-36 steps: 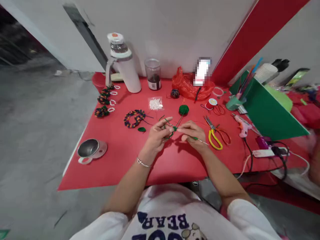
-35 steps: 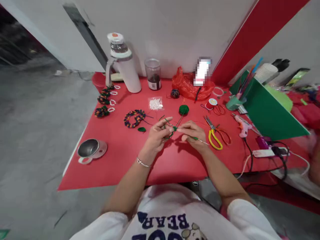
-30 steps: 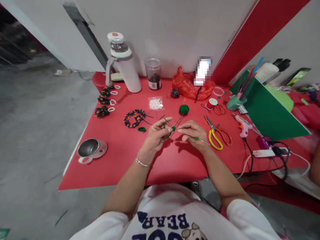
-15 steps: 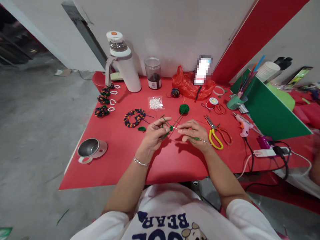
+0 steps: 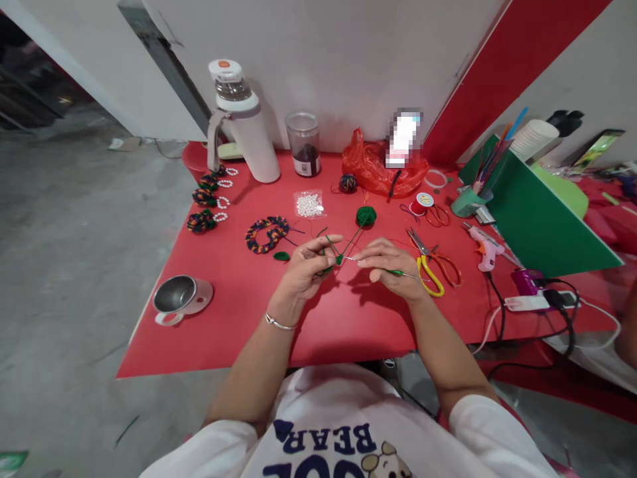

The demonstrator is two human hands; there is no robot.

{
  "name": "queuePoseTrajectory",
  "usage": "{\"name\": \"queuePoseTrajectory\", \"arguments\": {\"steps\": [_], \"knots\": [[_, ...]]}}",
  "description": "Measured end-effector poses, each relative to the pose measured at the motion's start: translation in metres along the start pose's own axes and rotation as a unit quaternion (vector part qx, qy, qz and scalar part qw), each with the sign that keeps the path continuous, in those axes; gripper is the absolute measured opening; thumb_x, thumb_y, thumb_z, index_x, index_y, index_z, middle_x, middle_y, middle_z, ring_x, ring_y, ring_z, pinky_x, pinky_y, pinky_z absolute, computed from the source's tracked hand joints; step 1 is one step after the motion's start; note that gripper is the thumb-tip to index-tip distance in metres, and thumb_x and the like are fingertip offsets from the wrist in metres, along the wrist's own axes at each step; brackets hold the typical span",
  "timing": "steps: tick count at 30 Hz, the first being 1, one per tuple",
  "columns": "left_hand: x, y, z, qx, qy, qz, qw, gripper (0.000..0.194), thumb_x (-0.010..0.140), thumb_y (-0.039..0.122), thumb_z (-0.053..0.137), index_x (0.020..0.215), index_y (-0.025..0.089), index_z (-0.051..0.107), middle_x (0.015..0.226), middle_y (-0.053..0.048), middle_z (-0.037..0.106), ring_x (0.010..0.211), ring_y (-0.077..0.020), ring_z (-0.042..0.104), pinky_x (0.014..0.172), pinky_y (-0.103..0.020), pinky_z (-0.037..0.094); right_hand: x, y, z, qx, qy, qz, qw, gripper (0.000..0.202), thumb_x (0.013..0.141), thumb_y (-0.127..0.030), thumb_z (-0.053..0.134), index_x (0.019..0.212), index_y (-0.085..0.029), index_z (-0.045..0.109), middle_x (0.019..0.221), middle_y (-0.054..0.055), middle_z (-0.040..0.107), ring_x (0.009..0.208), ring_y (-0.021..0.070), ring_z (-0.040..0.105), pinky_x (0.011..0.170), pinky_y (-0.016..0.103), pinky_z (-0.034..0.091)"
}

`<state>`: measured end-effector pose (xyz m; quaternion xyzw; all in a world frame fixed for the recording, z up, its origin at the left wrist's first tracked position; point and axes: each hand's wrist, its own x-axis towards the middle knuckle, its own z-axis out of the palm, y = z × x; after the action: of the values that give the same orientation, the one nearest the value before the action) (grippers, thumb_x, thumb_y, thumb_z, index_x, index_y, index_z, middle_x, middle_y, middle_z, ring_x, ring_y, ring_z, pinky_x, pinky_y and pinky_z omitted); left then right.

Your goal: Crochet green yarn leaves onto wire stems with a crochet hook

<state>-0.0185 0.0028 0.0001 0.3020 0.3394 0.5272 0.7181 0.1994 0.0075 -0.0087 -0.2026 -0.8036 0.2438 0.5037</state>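
My left hand (image 5: 311, 265) pinches a small piece of green crochet work (image 5: 339, 259), with green yarn running over its fingers. Between the fingers of my right hand (image 5: 391, 269) is a thin crochet hook (image 5: 405, 273) with a green grip; its tip points left at the green stitches. A strand leads up from the work to a green yarn ball (image 5: 366, 216). Left of my left hand lies a small green crocheted leaf shape (image 5: 281, 256). Beyond it rests a multicoloured crocheted strip (image 5: 266, 234), curled into a loop.
Yellow-handled pliers (image 5: 428, 265) and a pink glue gun (image 5: 486, 249) lie to the right, near a power strip (image 5: 530, 303). A steel mug (image 5: 183, 299) stands at left. Behind are a large flask (image 5: 256, 143), a jar (image 5: 303, 146), a bead packet (image 5: 309, 204) and a red bag (image 5: 368, 166).
My right hand has shifted slightly right with the crochet hook, away from my left hand. The left hand keeps its pinch on the green work, almost in the same place.
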Motion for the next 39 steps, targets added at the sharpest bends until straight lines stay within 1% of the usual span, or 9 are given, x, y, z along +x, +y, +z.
{"name": "queuePoseTrajectory", "arguments": {"steps": [3, 7, 10, 14, 18, 26, 30, 34, 39], "knots": [[-0.0015, 0.0006, 0.0009, -0.005, -0.001, -0.009, 1.0, 0.043, 0.053, 0.013, 0.087, 0.097, 0.016, 0.083, 0.066, 0.003, 0.064, 0.038, 0.0007, 0.031, 0.037, -0.018, 0.014, 0.0008, 0.0, 0.001, 0.01, 0.007, 0.004, 1.0, 0.028, 0.096, -0.045, 0.069, 0.118, -0.031, 0.08, 0.108, 0.007, 0.083, 0.097, 0.0198, 0.073, 0.09, 0.041, 0.057], [-0.0024, 0.0008, 0.0018, 0.001, 0.003, -0.015, 1.0, 0.042, 0.06, 0.021, 0.09, 0.101, 0.015, 0.083, 0.073, -0.001, 0.069, 0.04, 0.0008, 0.033, 0.037, -0.017, 0.015, 0.001, -0.0002, 0.0013, 0.011, 0.013, 0.012, 1.0, 0.028, 0.096, -0.046, 0.07, 0.118, -0.031, 0.08, 0.108, 0.007, 0.083, 0.098, 0.0202, 0.073, 0.09, 0.041, 0.057], [-0.0014, 0.0002, 0.0028, 0.01, 0.009, -0.007, 1.0, 0.045, 0.056, 0.02, 0.094, 0.1, 0.015, 0.083, 0.077, -0.004, 0.073, 0.043, 0.0, 0.036, 0.038, -0.017, 0.017, 0.0007, 0.0, 0.001, 0.004, 0.011, 0.015, 1.0, 0.029, 0.096, -0.047, 0.07, 0.118, -0.032, 0.08, 0.109, 0.007, 0.083, 0.098, 0.0204, 0.073, 0.09, 0.041, 0.058], [0.0005, -0.0022, 0.0028, 0.017, 0.016, 0.005, 1.0, 0.049, 0.053, 0.018, 0.096, 0.1, 0.015, 0.082, 0.069, 0.0, 0.068, 0.044, -0.0012, 0.039, 0.039, -0.017, 0.019, 0.0008, -0.0005, 0.0008, -0.002, 0.007, 0.014, 1.0, 0.028, 0.097, -0.047, 0.069, 0.118, -0.031, 0.08, 0.11, 0.007, 0.083, 0.098, 0.0201, 0.073, 0.09, 0.041, 0.058], [0.0019, -0.0051, 0.0003, 0.024, 0.02, 0.01, 0.999, 0.051, 0.052, 0.017, 0.096, 0.102, 0.015, 0.081, 0.068, 0.001, 0.066, 0.044, -0.0016, 0.04, 0.039, -0.017, 0.02, 0.0013, -0.0024, -0.0001, -0.013, 0.0, 0.02, 1.0, 0.028, 0.097, -0.047, 0.068, 0.117, -0.031, 0.08, 0.11, 0.007, 0.083, 0.099, 0.0201, 0.073, 0.091, 0.041, 0.058], [0.0025, -0.0046, 0.0014, 0.016, 0.019, 0.003, 1.0, 0.048, 0.054, 0.015, 0.093, 0.1, 0.014, 0.081, 0.066, 0.002, 0.066, 0.04, 0.0005, 0.032, 0.038, -0.018, 0.016, 0.0006, -0.0017, -0.0031, -0.048, -0.012, 0.0, 0.999, 0.026, 0.095, -0.043, 0.072, 0.116, -0.03, 0.08, 0.111, 0.007, 0.083, 0.098, 0.0196, 0.073, 0.09, 0.04, 0.058], [0.0014, -0.0034, 0.0032, 0.01, 0.021, 0.003, 1.0, 0.046, 0.054, 0.014, 0.091, 0.098, 0.013, 0.081, 0.064, 0.002, 0.065, 0.038, 0.0009, 0.031, 0.038, -0.018, 0.015, 0.0011, -0.003, -0.003, -0.049, -0.01, 0.01, 0.999, 0.027, 0.096, -0.047, 0.07, 0.111, -0.028, 0.081, 0.106, 0.008, 0.083, 0.097, 0.0198, 0.074, 0.088, 0.041, 0.058], [0.0005, -0.002, 0.0038, 0.0, 0.029, -0.004, 1.0, 0.044, 0.053, 0.014, 0.091, 0.096, 0.013, 0.081, 0.064, 0.003, 0.064, 0.037, 0.0013, 0.03, 0.038, -0.018, 0.015, 0.0022, -0.0064, -0.0017, -0.036, 0.0, 0.041, 0.999, 0.029, 0.098, -0.05, 0.067, 0.106, -0.026, 0.082, 0.104, 0.008, 0.084, 0.095, 0.0205, 0.074, 0.088, 0.042, 0.058], [0.0007, -0.0024, 0.0047, 0.01, 0.031, 0.002, 0.999, 0.045, 0.054, 0.015, 0.091, 0.098, 0.014, 0.081, 0.067, 0.003, 0.065, 0.04, 0.0002, 0.034, 0.038, -0.018, 0.019, 0.0023, -0.0056, 0.0012, 0.016, 0.024, 0.049, 0.998, 0.026, 0.098, -0.047, 0.068, 0.107, -0.027, 0.082, 0.103, 0.008, 0.084, 0.093, 0.0207, 0.075, 0.087, 0.041, 0.059]]}}
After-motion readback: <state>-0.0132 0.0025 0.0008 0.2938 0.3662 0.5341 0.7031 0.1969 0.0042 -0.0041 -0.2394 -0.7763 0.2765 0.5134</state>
